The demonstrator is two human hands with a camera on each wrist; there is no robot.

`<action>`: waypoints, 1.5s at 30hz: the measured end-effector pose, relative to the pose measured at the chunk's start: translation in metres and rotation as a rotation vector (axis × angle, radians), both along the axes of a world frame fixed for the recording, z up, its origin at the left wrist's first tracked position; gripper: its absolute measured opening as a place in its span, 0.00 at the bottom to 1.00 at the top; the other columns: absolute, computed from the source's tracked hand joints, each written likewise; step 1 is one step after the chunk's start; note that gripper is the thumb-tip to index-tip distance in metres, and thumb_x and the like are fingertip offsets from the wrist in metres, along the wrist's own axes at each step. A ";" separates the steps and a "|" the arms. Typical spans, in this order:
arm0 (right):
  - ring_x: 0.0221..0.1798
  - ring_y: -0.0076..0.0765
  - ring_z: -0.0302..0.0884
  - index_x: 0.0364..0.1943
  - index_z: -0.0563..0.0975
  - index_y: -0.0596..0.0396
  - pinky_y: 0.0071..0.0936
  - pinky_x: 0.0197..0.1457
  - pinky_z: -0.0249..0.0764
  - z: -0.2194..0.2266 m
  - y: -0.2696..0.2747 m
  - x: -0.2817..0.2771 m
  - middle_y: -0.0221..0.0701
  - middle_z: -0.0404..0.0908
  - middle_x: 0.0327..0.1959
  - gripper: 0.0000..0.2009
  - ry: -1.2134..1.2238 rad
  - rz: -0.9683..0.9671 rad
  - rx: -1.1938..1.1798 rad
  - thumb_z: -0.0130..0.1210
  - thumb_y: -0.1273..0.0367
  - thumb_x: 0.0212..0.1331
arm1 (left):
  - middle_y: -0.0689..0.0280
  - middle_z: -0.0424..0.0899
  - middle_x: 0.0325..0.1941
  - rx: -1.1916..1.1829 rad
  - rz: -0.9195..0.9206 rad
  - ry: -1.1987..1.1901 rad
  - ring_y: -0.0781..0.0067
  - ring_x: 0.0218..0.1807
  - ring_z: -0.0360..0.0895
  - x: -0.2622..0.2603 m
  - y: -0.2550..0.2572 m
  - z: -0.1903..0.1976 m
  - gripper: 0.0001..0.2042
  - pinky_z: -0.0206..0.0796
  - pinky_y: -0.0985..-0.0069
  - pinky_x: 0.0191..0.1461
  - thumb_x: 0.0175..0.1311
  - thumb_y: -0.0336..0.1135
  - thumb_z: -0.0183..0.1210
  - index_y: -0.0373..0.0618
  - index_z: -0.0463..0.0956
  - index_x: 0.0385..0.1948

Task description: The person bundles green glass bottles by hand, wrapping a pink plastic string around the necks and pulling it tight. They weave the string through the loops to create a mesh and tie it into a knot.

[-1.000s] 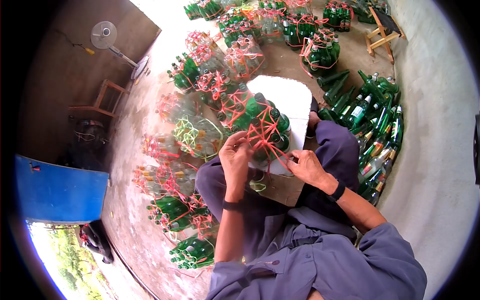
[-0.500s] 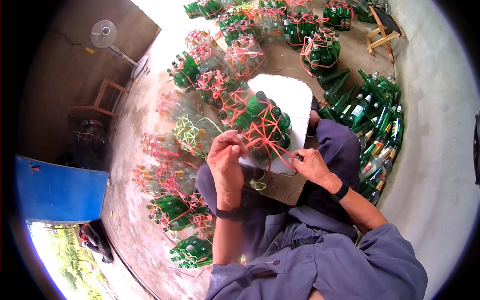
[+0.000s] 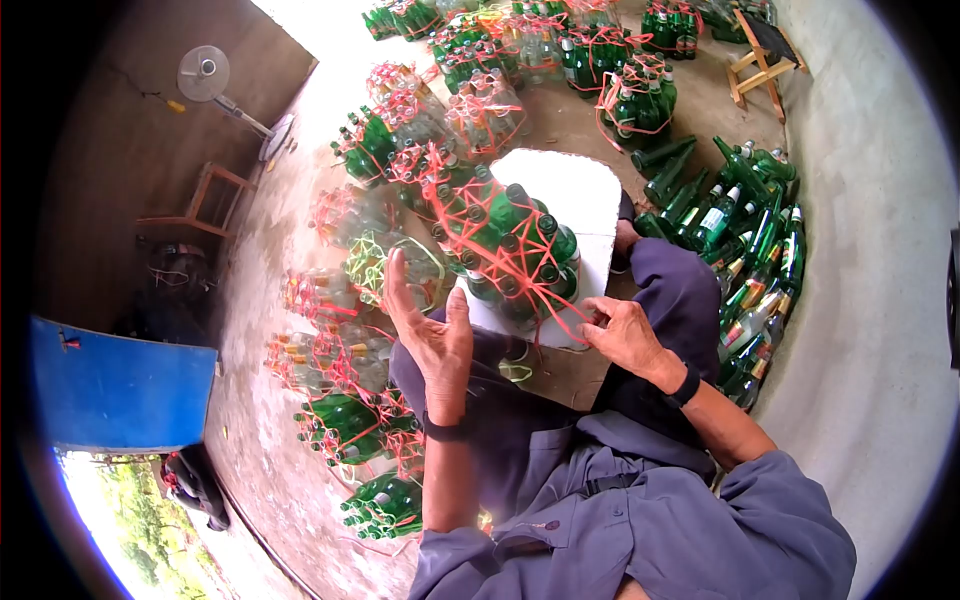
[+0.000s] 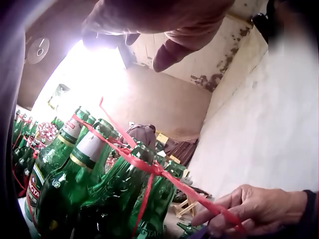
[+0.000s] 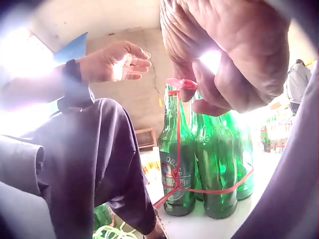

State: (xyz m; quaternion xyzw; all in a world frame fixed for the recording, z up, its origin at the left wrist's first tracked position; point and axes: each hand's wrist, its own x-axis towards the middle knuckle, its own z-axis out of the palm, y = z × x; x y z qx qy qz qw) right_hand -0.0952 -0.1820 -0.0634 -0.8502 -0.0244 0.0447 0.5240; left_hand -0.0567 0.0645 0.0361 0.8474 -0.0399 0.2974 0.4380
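Observation:
A bundle of green glass beer bottles (image 5: 217, 169) stands upright in front of the person, its necks laced together with red plastic strapping (image 3: 535, 289). The right hand (image 3: 630, 335) pinches a length of this strapping between thumb and fingers, pulled taut at the near right side of the bundle. Left of the bundle, the left hand (image 3: 435, 345) is raised with fingers straight and thumb apart, holding nothing. In the left wrist view, one loose strand (image 4: 119, 122) sticks up above the bottle necks, beside a knot (image 4: 155, 169) in the strapping.
Under the bundle lies a white board (image 3: 585, 185). Loose green bottles (image 3: 745, 230) are heaped along the right wall. Several tied bundles (image 3: 375, 500) fill the floor to the left and beyond. A folding stool (image 3: 765, 70) and a fan (image 3: 203, 72) stand farther off.
The left hand has left the strapping, moved left and spread its fingers. A red strand now lies toward the far left of the bundle. The right hand keeps its pinch nearly in place.

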 end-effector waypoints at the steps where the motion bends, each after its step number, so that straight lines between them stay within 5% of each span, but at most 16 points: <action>1: 0.31 0.45 0.89 0.48 0.84 0.62 0.36 0.38 0.82 0.000 0.000 0.000 0.45 0.88 0.31 0.17 -0.021 0.001 0.003 0.65 0.66 0.58 | 0.53 0.69 0.76 0.000 -0.001 0.001 0.54 0.76 0.65 0.000 -0.003 0.001 0.36 0.53 0.57 0.79 0.59 0.27 0.66 0.40 0.64 0.73; 3: 0.32 0.45 0.89 0.49 0.84 0.63 0.36 0.39 0.82 0.000 0.001 0.001 0.45 0.88 0.32 0.17 -0.028 -0.011 0.062 0.66 0.65 0.59 | 0.48 0.67 0.76 0.374 -0.024 -0.152 0.46 0.78 0.63 0.000 -0.009 0.006 0.39 0.53 0.55 0.79 0.53 0.25 0.67 0.43 0.65 0.72; 7: 0.33 0.43 0.90 0.49 0.85 0.61 0.35 0.39 0.82 0.007 0.003 0.002 0.44 0.89 0.33 0.18 0.009 -0.029 0.082 0.67 0.63 0.60 | 0.53 0.69 0.76 0.553 -0.299 0.023 0.48 0.81 0.60 0.007 -0.027 -0.003 0.36 0.52 0.53 0.81 0.52 0.25 0.68 0.45 0.70 0.69; 14: 0.33 0.43 0.89 0.45 0.87 0.58 0.34 0.37 0.80 -0.002 0.003 -0.003 0.43 0.89 0.32 0.15 0.008 -0.022 0.062 0.64 0.61 0.64 | 0.54 0.67 0.78 0.789 -0.397 0.122 0.50 0.83 0.56 0.036 -0.025 -0.049 0.31 0.48 0.54 0.83 0.57 0.29 0.64 0.44 0.72 0.68; 17: 0.33 0.46 0.89 0.43 0.87 0.58 0.36 0.37 0.80 -0.005 0.003 -0.004 0.44 0.88 0.32 0.15 -0.001 -0.017 0.081 0.63 0.60 0.65 | 0.53 0.67 0.78 0.804 -0.405 0.121 0.51 0.83 0.57 0.036 -0.027 -0.045 0.29 0.49 0.53 0.82 0.56 0.28 0.66 0.42 0.75 0.64; 23: 0.25 0.24 0.81 0.39 0.88 0.59 0.27 0.31 0.75 -0.014 0.009 -0.010 0.33 0.87 0.24 0.17 0.018 -0.077 0.268 0.65 0.56 0.67 | 0.51 0.69 0.77 0.716 -0.421 0.126 0.52 0.80 0.62 0.038 -0.026 -0.048 0.27 0.51 0.52 0.81 0.51 0.27 0.69 0.42 0.79 0.59; 25: 0.23 0.14 0.73 0.33 0.87 0.60 0.20 0.27 0.69 0.011 0.005 -0.011 0.25 0.83 0.21 0.19 0.370 0.006 0.514 0.66 0.55 0.68 | 0.51 0.69 0.77 0.707 -0.425 0.128 0.52 0.79 0.63 0.039 -0.025 -0.049 0.27 0.51 0.52 0.81 0.51 0.27 0.69 0.42 0.79 0.59; 28: 0.21 0.11 0.65 0.36 0.85 0.61 0.13 0.22 0.58 0.018 0.005 -0.013 0.24 0.78 0.22 0.14 0.496 0.045 0.643 0.64 0.62 0.71 | 0.51 0.69 0.77 0.698 -0.426 0.120 0.52 0.78 0.65 0.040 -0.025 -0.051 0.27 0.52 0.53 0.81 0.51 0.27 0.69 0.43 0.80 0.59; 38: 0.21 0.13 0.65 0.32 0.82 0.60 0.14 0.20 0.55 0.024 0.005 -0.011 0.25 0.76 0.21 0.11 0.575 0.127 0.826 0.63 0.66 0.70 | 0.50 0.70 0.77 0.666 -0.425 0.116 0.53 0.78 0.66 0.041 -0.024 -0.053 0.27 0.52 0.53 0.80 0.50 0.24 0.68 0.43 0.80 0.58; 45: 0.25 0.14 0.70 0.38 0.85 0.59 0.17 0.27 0.65 0.012 0.009 -0.010 0.24 0.80 0.24 0.13 0.516 0.151 0.728 0.65 0.60 0.69 | 0.51 0.70 0.77 0.631 -0.423 0.127 0.54 0.78 0.67 0.042 -0.024 -0.056 0.26 0.52 0.54 0.80 0.51 0.24 0.67 0.43 0.81 0.57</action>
